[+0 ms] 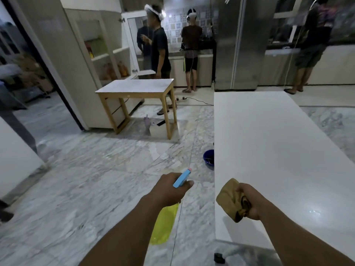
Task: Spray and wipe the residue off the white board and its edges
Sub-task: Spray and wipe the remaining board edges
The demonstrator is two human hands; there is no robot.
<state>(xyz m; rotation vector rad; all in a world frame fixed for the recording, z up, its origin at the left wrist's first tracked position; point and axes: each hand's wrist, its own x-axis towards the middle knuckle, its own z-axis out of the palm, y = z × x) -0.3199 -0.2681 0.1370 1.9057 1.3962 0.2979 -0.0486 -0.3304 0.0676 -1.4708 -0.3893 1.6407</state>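
Note:
A long white board [272, 150] lies flat at the right, running from near me toward the back of the room. My left hand [169, 191] grips a spray bottle [165, 225] with a yellow body and a blue nozzle that points forward over the floor, left of the board. My right hand [249, 200] clutches a crumpled tan cloth [229, 200] just above the board's near left edge. A bright light glare sits on the board close to my right wrist.
A blue bucket [209, 157] stands on the marble floor against the board's left edge. A wooden table [138, 89] with a white top stands farther back. Several people stand at the kitchen counters behind. A steel fridge [238, 45] rises at the board's far end.

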